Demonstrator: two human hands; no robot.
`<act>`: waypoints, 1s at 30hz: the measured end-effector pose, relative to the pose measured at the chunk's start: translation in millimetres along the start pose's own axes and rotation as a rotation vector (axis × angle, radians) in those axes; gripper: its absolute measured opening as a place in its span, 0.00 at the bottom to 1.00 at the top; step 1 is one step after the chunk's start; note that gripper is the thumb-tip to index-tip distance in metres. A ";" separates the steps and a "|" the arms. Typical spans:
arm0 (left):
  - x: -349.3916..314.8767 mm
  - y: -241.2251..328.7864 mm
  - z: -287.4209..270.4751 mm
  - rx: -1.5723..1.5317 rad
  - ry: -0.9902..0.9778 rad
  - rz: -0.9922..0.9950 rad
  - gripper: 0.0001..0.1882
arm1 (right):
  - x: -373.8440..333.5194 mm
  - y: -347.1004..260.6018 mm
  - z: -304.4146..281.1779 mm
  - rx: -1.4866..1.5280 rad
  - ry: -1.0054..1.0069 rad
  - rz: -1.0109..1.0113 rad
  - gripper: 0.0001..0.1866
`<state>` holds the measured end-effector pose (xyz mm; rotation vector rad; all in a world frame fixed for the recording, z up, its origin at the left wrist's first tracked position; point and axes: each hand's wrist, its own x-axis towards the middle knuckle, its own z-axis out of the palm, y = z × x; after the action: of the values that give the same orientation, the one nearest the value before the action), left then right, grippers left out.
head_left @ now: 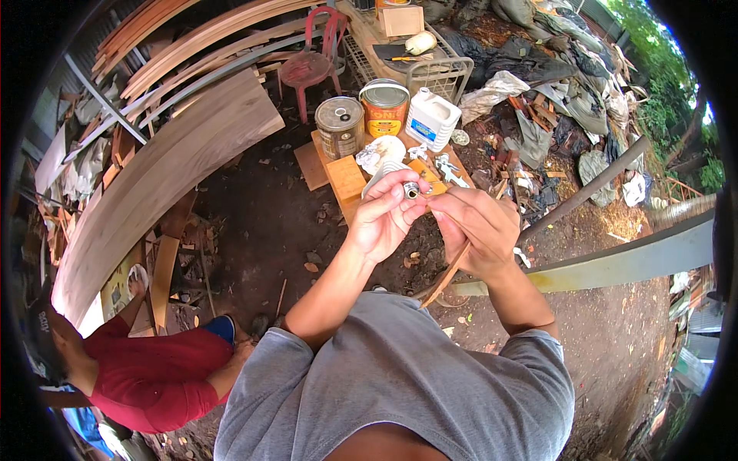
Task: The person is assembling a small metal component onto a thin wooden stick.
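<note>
Between the fingers of my left hand (pixel 377 224) is a small round metal fitting (pixel 411 190) with a hole through its middle. My right hand (pixel 484 227) grips a thin wooden stick (pixel 447 278), which slants down toward my shirt. The fingertips of both hands come close together at the fitting. Just beyond them stands a low wooden table (pixel 338 184). On it, a silver metal tool (pixel 450 167), perhaps a spray gun, lies beside a stained white lid (pixel 380 152). A pale ribbed object behind my left fingers is partly hidden.
Two paint cans (pixel 340 127) and a white jug (pixel 432 119) stand at the table's back. A red chair (pixel 307 69) is farther off. At left, a co-worker in a red shirt (pixel 157 369) works near a long wide board (pixel 169 173). A grey beam (pixel 607 261) crosses at right.
</note>
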<state>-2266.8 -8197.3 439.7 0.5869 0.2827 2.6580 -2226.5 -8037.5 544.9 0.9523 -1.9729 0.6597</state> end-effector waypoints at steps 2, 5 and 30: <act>-0.4 -0.4 1.7 -0.002 -0.005 -0.004 0.15 | -1.5 2.6 1.8 0.000 0.014 -0.056 0.14; -0.8 -0.7 4.4 -0.007 -0.025 -0.005 0.14 | -6.7 7.8 8.4 0.057 0.005 -0.027 0.09; 12.4 1.5 7.8 -0.036 -0.045 0.020 0.14 | 1.9 4.7 -2.2 0.065 0.128 0.014 0.05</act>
<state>-2274.1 -8192.5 451.5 0.6403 0.2170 2.6597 -2229.9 -8033.9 547.2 0.9128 -1.8569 0.7777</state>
